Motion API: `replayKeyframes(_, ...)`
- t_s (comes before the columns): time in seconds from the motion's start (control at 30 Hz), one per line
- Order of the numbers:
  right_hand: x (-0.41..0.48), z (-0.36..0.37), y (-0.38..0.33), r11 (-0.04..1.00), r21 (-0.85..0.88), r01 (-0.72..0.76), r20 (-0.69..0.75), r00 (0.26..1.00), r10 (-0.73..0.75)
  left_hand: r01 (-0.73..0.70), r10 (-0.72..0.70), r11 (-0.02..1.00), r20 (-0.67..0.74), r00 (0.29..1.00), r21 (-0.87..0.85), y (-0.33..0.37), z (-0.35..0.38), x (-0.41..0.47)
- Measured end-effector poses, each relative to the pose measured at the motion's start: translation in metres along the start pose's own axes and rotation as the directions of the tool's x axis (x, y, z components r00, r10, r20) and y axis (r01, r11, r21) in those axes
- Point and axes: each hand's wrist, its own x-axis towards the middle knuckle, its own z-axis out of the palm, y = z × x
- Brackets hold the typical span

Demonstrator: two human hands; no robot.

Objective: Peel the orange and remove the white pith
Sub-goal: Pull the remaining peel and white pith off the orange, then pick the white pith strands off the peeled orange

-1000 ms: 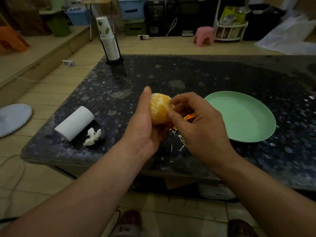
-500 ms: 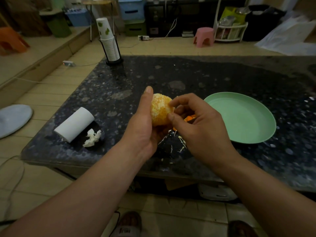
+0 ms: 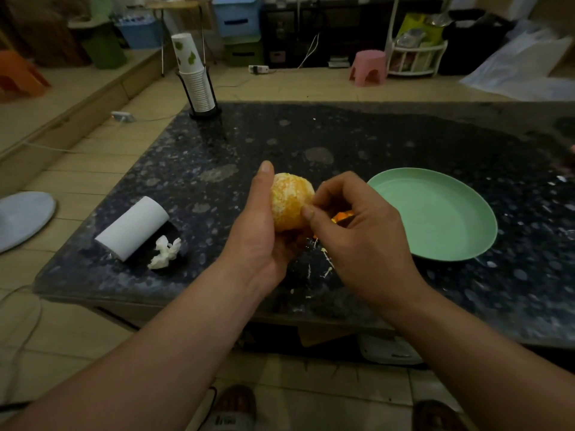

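Note:
A peeled orange [image 3: 289, 200] with patches of white pith sits in my left hand [image 3: 261, 231], whose fingers curl under it with the thumb upright along its left side. My right hand [image 3: 357, 231] is at the orange's right side, thumb and forefinger pinching at its surface. Bits of orange peel [image 3: 340, 216] show behind my right hand. Thin white pith strands [image 3: 325, 269] lie on the dark stone table [image 3: 373, 144] below my hands.
An empty green plate [image 3: 435, 213] lies just right of my hands. A white paper roll [image 3: 132, 228] and a crumpled tissue [image 3: 163, 253] lie at the left. A stack of paper cups [image 3: 194, 79] in a holder stands at the far left corner.
My right thumb and forefinger have shifted slightly on the orange's right side. The orange and my left hand stay almost where they were.

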Motion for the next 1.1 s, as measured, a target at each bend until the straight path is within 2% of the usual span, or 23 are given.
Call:
replayKeyframes(0.3,0.0000,0.0019,0.0017,0.998,-0.059,0.036,0.015,0.999,-0.035,0.008,-0.008,1.000,-0.004,1.000,-0.002,0.0002,-0.0022,0.0005)
replayKeyframes(0.6,0.0025,-0.0033,0.0024,0.969,-0.213,0.126,0.028,0.992,-0.122,-0.033,0.033,0.998,-0.006,0.999,0.045,-0.0004,-0.0025,0.0017)
replayKeyframes(1.1,0.0016,-0.0028,0.0043,0.976,-0.179,0.127,0.009,0.992,-0.128,-0.033,0.034,0.998,-0.021,0.999,0.051,0.0005,-0.0010,0.0002)
